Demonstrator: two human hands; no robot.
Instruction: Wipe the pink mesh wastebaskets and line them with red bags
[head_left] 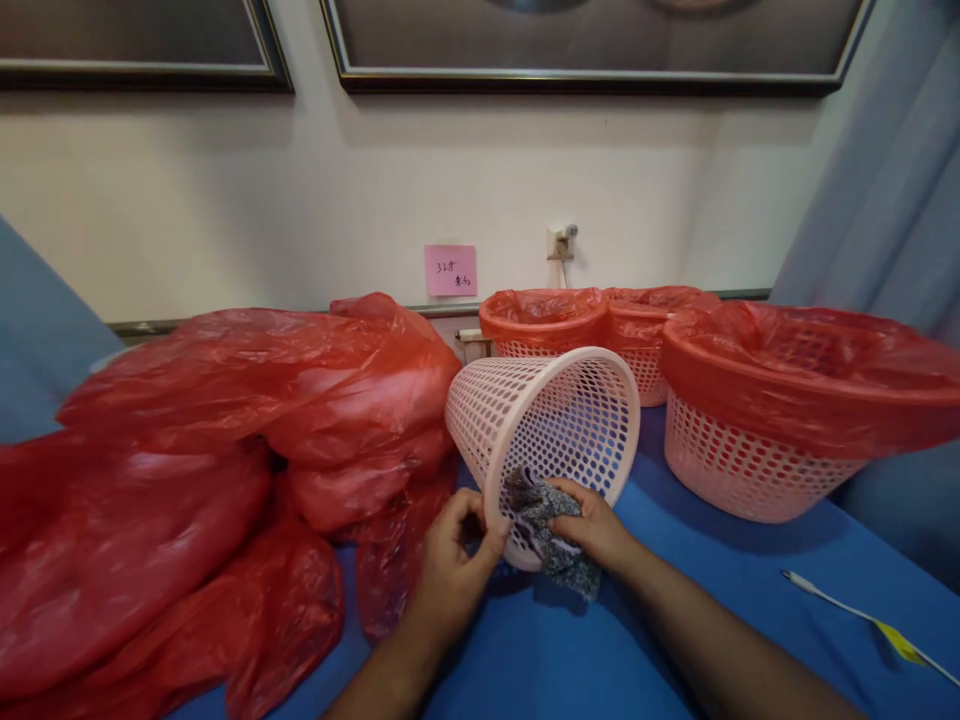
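A pale pink perforated plastic basket lies tilted on its side on the blue table, its round mouth facing me. My left hand pinches the near-left part of its rim between thumb and fingers. In my right hand is a crumpled grey patterned cloth, which lies against the lower rim and inner wall. Part of the cloth hangs down outside the rim. The fingertips of the left hand are partly hidden behind the rim.
Red plastic bags are heaped at the left. Baskets lined with red bags stand behind and to the right, the nearest being a large basket. A white cable with a yellow tag lies on the blue table. A pink note is on the wall.
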